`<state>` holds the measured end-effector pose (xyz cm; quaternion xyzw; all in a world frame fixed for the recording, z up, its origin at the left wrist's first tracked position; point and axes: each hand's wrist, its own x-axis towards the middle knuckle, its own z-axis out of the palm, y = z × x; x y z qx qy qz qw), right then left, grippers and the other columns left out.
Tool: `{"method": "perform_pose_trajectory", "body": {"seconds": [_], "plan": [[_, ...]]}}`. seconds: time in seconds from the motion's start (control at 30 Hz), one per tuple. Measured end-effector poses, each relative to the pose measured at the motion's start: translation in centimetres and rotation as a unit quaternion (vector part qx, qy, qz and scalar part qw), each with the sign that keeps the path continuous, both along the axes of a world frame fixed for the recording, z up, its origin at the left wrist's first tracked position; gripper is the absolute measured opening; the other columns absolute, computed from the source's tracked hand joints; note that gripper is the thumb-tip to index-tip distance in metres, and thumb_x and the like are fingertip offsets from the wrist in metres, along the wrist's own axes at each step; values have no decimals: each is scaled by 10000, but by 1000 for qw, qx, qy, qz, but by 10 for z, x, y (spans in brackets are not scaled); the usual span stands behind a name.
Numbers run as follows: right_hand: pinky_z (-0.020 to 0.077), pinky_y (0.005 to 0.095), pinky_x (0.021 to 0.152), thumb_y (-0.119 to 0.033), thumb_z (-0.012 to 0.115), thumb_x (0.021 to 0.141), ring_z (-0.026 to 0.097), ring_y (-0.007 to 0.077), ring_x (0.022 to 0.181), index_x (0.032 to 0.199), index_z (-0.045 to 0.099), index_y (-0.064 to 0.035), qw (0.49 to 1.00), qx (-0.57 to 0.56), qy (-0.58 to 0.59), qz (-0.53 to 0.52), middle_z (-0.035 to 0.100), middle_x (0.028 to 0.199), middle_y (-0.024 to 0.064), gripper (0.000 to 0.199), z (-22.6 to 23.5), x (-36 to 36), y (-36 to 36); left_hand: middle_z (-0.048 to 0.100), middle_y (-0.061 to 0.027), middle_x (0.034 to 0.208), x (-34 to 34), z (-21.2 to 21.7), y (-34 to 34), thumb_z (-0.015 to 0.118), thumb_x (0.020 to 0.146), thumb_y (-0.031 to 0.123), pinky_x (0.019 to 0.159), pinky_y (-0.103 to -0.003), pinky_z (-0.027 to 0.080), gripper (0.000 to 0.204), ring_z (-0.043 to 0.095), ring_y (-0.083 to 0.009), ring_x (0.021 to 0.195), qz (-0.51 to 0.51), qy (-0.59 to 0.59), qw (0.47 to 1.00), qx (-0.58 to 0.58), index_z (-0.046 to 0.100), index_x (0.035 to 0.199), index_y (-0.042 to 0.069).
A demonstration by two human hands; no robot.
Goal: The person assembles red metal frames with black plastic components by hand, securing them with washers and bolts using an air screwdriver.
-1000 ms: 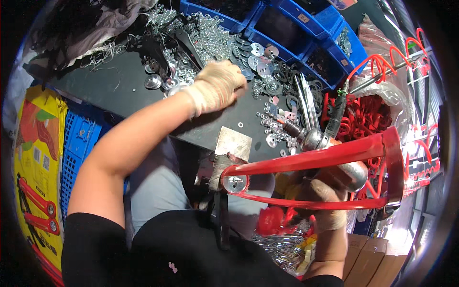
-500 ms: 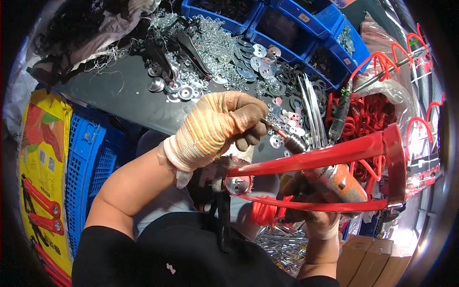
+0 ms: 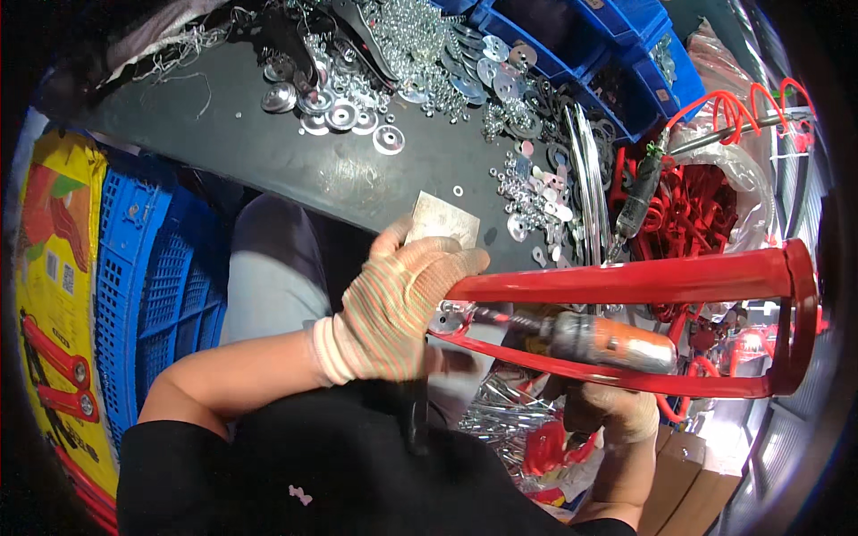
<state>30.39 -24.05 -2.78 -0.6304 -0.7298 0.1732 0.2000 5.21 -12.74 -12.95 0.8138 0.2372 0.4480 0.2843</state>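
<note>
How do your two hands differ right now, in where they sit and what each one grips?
The left hand sits higher, its fingers closed round the narrow end of the red frame; the right hand sits lower, under the frame, holding the orange driver. The left hand shows its whole back; the right hand is half hidden by the driver and frame. Both wear knit gloves.

Glossy red-painted metal frame [image 3: 643, 281], knit-cloth gloves [image 3: 393, 313]
</note>
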Motion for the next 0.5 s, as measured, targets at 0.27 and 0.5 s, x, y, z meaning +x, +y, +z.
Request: {"method": "perform_pose_trajectory", "body": {"seconds": [0.27,0.5], "plan": [[529,284,733,-125,693,796,640,154,872,1235,522,-41,989,-145,4,-20,650,1050,114,479,77,60,9,603,-113,1022,6,-14,0,791,538,291,828,-427,458,625,577,-334,953,-4,-90,996,-3,582,1069,36],[528,290,744,-122,689,795,638,154,881,1235,521,-39,964,-261,34,-19,650,1050,115,478,125,106,-20,585,-113,940,10,-13,1,799,452,249,813,-421,455,663,572,-319,875,-11,-102,995,5,577,1041,43]]}}
